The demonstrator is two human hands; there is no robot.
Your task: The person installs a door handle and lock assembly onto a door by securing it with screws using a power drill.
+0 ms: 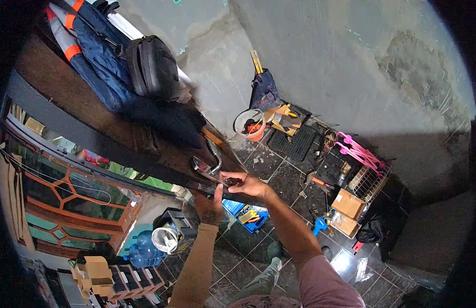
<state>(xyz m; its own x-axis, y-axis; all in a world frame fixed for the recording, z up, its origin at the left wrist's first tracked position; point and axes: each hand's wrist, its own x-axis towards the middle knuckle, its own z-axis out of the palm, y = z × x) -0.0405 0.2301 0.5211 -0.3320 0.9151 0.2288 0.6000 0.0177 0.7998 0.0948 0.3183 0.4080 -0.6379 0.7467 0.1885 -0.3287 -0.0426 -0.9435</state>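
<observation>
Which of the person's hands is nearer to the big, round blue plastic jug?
Left. The left hand is at the edge of the dark brown door, toward the jug; the right hand is beyond it, farther away.

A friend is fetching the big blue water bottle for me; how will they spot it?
Start at the large wood-framed glass panes. Near them, between a white bucket and brown cardboard boxes, sits the water bottle. It is bulky, rounded and see-through blue, unlike the pale bucket and square-edged boxes.
</observation>
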